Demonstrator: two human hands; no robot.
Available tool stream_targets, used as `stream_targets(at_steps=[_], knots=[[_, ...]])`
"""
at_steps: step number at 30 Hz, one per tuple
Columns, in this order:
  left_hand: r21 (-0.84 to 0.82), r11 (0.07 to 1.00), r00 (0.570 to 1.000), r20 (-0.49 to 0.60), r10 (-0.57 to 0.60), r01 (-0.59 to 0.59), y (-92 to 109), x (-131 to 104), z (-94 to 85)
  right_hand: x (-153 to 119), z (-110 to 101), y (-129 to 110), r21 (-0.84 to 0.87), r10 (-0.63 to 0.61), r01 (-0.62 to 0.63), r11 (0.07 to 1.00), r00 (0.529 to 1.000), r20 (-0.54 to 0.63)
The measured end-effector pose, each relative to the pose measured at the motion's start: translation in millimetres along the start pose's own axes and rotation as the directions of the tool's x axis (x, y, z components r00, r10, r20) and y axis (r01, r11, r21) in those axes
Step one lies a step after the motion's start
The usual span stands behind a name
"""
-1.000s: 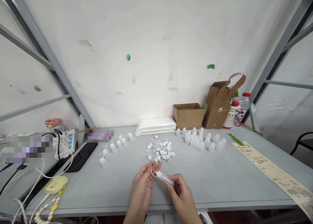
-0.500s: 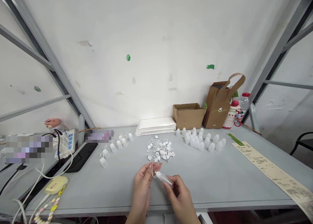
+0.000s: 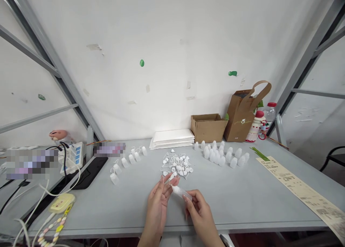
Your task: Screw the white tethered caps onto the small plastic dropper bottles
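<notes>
A small translucent dropper bottle with a white tip lies tilted in my right hand, gripped between thumb and fingers. Beside that tip, my left hand has its fingers stretched out and apart, palm partly turned up. Whether a fingertip touches the bottle is hard to make out. Just beyond the left fingertips is a pile of white looped caps. To the left stand several capped bottles, some with loops showing. Several uncapped-looking bottles are grouped to the right.
White flat packs are stacked at the wall beside an open cardboard box and a brown paper bag. A printed label strip runs along the right. A black phone-like slab and cables occupy the left.
My left fingers have opened and spread away from the bottle's tip, moving slightly up. The right hand keeps hold of the bottle, which has shifted a little upward.
</notes>
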State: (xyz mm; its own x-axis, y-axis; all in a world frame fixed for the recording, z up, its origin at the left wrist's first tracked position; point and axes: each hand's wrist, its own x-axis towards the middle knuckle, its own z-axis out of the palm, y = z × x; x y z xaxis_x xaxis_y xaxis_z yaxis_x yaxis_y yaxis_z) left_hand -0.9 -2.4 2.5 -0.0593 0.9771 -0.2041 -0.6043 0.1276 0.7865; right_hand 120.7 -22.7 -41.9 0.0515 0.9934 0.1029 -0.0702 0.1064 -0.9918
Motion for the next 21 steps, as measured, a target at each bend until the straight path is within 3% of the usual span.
stream_targets(at_steps=[5, 8, 11, 13, 14, 16, 21], knots=[[0.222, 0.975, 0.994, 0.111, -0.013, -0.012, -6, -6, 6.0, 0, -5, -2, 0.026, 0.038, -0.04, 0.999, 0.997, 0.071], [0.291, 0.955, 0.994, 0.109, 0.017, -0.049, -10, -8, 7.7, 0, -6, -4, -0.02, 0.025, -0.023, 1.0, 0.994, 0.105], [0.363, 0.925, 0.994, 0.057, 0.097, -0.111, -1, -2, -2.1, 1, -7, -3, -0.043, 0.025, -0.021, 0.999, 0.993, 0.117], [0.49, 0.851, 0.972, -0.03, 0.233, -0.189, 14, 8, -17.8, 2, -8, -3, -0.051, 0.036, -0.031, 0.998, 0.994, 0.103], [0.573, 0.789, 0.941, -0.084, 0.326, -0.222, 23, 15, -27.9, 2, -8, -3, -0.056, 0.04, -0.035, 0.998, 0.995, 0.096], [0.805, 0.562, 0.872, -0.124, 0.474, -0.191, 44, 29, -49.4, 1, -7, -3, -0.065, 0.041, -0.035, 0.997, 0.995, 0.093], [0.921, 0.38, 0.799, -0.164, 0.578, -0.086, 79, 54, -87.5, -1, -3, 0, -0.056, 0.007, -0.007, 0.998, 1.0, 0.006]])
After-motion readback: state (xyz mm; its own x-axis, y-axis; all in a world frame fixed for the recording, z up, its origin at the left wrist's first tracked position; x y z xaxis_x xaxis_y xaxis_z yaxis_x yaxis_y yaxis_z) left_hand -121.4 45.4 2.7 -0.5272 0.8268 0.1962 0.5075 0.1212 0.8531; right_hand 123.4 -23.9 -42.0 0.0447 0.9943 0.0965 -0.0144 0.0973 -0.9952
